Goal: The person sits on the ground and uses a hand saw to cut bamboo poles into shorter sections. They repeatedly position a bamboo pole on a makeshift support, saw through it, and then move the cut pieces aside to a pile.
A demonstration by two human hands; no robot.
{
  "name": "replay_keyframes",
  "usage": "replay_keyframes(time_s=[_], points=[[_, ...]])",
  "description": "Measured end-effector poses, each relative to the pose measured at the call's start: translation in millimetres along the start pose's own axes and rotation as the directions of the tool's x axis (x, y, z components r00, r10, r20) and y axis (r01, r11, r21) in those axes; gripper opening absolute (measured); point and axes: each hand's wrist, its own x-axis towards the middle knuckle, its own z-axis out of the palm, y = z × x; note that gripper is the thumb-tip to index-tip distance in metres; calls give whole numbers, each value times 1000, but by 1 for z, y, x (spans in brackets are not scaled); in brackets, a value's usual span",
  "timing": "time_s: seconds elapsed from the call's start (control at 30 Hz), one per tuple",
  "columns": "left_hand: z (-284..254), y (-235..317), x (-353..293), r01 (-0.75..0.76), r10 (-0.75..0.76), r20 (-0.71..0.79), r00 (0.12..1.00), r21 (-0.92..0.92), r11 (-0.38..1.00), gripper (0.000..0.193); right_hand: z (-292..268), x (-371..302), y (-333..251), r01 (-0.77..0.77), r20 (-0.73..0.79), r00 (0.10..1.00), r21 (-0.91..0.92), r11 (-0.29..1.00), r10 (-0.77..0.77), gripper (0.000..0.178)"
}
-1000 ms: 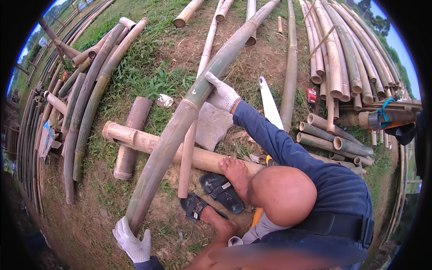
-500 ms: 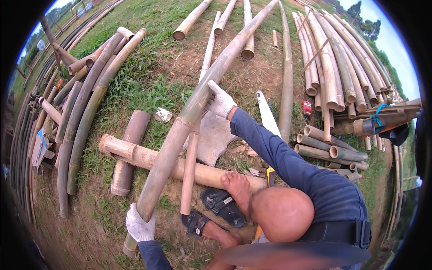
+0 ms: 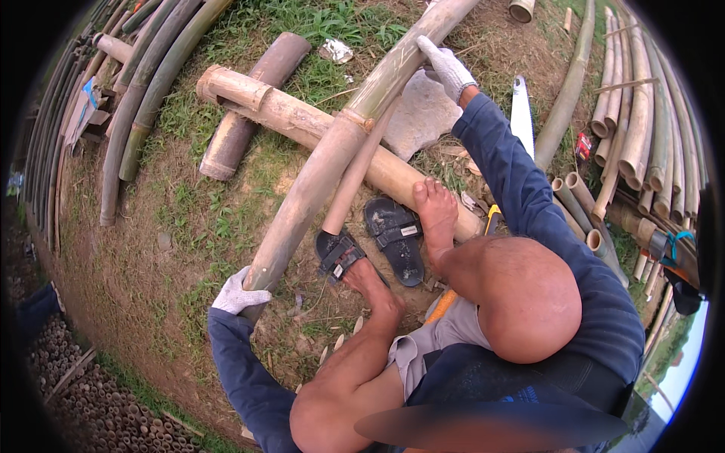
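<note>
A long greenish-brown bamboo pole runs slantwise across the middle, from near left to far right. My left hand, in a white knit glove, is closed round its near end. Further up, my right hand, gloved too, grips the pole from the right side, its fingers partly hidden. Below the pole lies a thick pale bamboo log with a notch near its left end. My bare right foot rests on that log. A thinner bamboo pole passes under the held one, its near end by my sandalled left foot.
A dark bamboo piece props the log's left end. Beyond the log lie a flat stone and a saw blade. An empty black sandal sits by my feet. Bamboo poles are stacked left and right.
The view has tipped down and turned, so the scene sits higher and further right. Both hands still hold the bamboo pole; less of its near end shows past my left hand.
</note>
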Motion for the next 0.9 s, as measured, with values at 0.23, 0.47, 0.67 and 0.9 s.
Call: replay_keyframes(time_s=[0.23, 0.47, 0.67, 0.9], points=[[41, 32, -14, -92, 160, -236, 958, 277, 957, 100, -10, 56, 5, 12, 27, 999, 381, 924, -24, 88], [120, 139, 77, -256, 680, -411, 607, 709, 657, 109, 6, 25, -16, -43, -3, 999, 423, 905, 49, 87], [123, 165, 92, -120, 444, -383, 810, 633, 765, 97, 5, 7, -34, -55, 3, 998, 312, 949, 57, 91], [45, 81, -3, -188, 257, -203, 945, 306, 933, 108, 16, -53, -22, 2, 204, 978, 235, 972, -52, 105]])
